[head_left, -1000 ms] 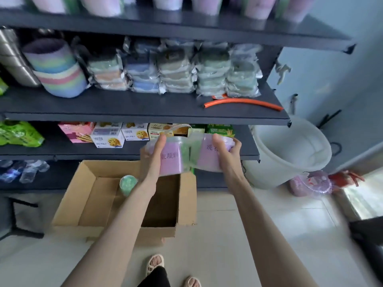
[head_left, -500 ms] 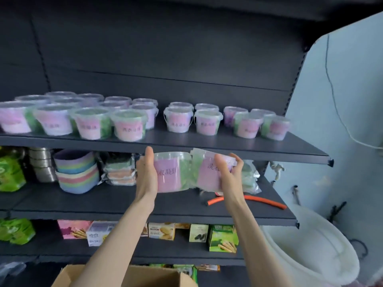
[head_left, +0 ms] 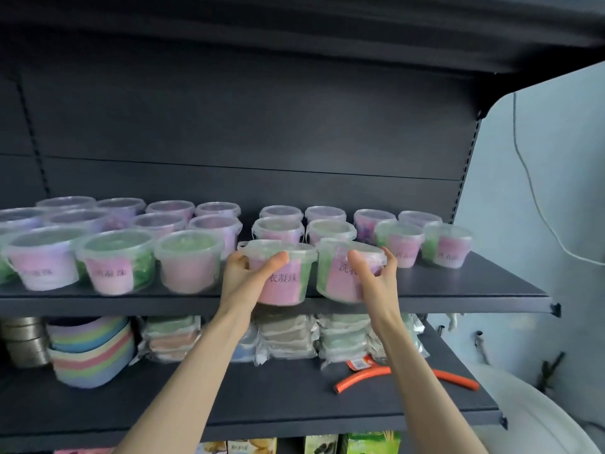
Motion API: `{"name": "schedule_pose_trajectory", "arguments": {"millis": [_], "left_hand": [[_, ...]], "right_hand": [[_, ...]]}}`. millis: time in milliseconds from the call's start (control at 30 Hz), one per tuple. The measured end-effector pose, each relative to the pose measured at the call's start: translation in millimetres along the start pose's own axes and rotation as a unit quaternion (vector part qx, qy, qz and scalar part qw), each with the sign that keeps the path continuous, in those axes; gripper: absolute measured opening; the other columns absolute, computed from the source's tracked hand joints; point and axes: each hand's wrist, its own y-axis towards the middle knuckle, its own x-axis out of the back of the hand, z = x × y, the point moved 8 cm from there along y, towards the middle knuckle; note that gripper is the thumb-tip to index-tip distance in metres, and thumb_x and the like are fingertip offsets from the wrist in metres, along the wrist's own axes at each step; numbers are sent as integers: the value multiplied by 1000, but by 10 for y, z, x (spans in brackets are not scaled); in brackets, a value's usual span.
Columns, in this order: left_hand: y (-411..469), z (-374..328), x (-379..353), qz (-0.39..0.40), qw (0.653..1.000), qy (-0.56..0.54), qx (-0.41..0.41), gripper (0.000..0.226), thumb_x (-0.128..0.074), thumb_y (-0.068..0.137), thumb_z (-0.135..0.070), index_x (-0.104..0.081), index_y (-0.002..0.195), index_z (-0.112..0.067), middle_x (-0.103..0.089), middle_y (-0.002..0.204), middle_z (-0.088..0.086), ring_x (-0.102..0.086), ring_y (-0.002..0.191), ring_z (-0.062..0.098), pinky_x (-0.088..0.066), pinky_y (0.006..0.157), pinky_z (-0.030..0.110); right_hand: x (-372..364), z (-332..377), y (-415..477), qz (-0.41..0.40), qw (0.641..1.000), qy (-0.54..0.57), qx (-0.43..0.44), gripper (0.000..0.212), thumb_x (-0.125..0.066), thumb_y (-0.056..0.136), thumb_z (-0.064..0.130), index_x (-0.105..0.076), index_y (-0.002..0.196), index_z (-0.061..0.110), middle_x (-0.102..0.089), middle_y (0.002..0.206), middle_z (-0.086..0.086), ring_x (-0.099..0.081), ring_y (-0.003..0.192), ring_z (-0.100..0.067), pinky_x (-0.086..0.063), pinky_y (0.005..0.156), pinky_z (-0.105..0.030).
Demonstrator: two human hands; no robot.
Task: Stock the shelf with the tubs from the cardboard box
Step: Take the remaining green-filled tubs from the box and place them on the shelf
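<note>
My left hand (head_left: 250, 273) grips a clear lidded tub (head_left: 288, 280) with a pink label and green contents. My right hand (head_left: 371, 273) grips a second such tub (head_left: 340, 276), tilted a little to the right. Both tubs are at the front edge of the dark upper shelf (head_left: 474, 290), in a gap in the front row; whether they rest on the board I cannot tell. Several like tubs (head_left: 190, 263) stand in rows to the left, behind and to the right. The cardboard box is out of view.
The shelf below holds stacked pastel bowls (head_left: 91, 352), steel bowls (head_left: 23, 342), wrapped packs (head_left: 288, 339) and an orange hose (head_left: 363, 376). Snack boxes (head_left: 370, 444) sit lower down. A white bin (head_left: 537, 421) stands at the right by a pale wall with a hanging cord (head_left: 537, 204).
Both hands have lifted the two tubs from below the upper shelf up to its front edge. My view has tilted upward, so the cardboard box has dropped out of sight.
</note>
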Motion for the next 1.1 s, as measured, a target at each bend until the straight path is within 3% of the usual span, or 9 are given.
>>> {"name": "schedule_pose_trajectory", "arguments": {"millis": [67,167,333,467,533,700,867,967,1100], "left_hand": [[97,58,-57,-1,1000,-13,6,87,-89,51,-33,-44,122,-7,-67,106,2,-63,94,11,-47,83,28],[212,167,-96,15,1000,-6,9,118,-91,45,-39,-23,140,-23,-57,122,-3,-55,111,8,-41,98,31],[253,191,-120,52,998,32,-25,84,-87,50,-41,-41,120,-31,-57,120,-5,-57,105,3,-46,74,15],[271,183,-85,51,995,60,-68,56,-74,65,-38,-47,113,-41,-53,121,-11,-53,111,2,-46,90,22],[296,214,-55,61,993,79,-69,61,-71,70,-42,-47,126,-36,-45,133,-5,-50,118,7,-44,95,25],[251,249,-27,44,990,107,-81,82,-63,74,-49,-29,144,-24,-48,137,-6,-49,121,8,-41,94,22],[207,282,-74,37,982,165,-82,99,-65,71,-64,-18,146,-22,-48,137,-9,-49,122,6,-39,106,35],[185,332,-58,29,972,218,-84,103,-76,70,-46,-12,148,-22,-44,142,-5,-46,126,13,-39,105,35],[156,287,-78,-14,964,241,-116,98,-79,70,-32,-18,145,-19,-45,140,2,-47,125,18,-41,101,34]], "right_hand": [[35,-57,123,2,1000,-1,-2,94,-69,63,44,-25,142,18,-54,108,14,-57,87,8,-45,61,-3],[35,-161,244,23,1000,-17,-7,93,-73,59,49,-29,135,20,-56,111,11,-58,91,5,-47,62,-5],[32,-260,398,48,997,-64,11,101,-73,52,62,-35,138,24,-50,128,11,-53,114,-3,-46,93,-23],[79,-319,458,45,996,-76,11,108,-77,52,64,-33,142,24,-46,134,9,-51,119,-9,-44,103,-34],[135,-357,452,29,998,-55,9,101,-77,55,60,-34,138,23,-53,129,9,-57,114,-13,-49,98,-39],[118,-353,373,36,999,-35,20,79,-72,70,44,-35,135,20,-56,125,9,-61,106,-4,-51,87,-26],[-38,-324,308,76,989,-121,26,98,-64,72,62,-11,148,31,-40,144,13,-41,131,-5,-33,112,-36],[-78,-301,250,62,974,-212,45,120,-65,59,67,-1,150,22,-18,153,10,-22,141,-12,-26,113,-36],[-11,-292,252,4,965,-256,58,108,-77,70,44,-9,149,17,-29,152,1,-35,135,-21,-37,104,-39]]}}
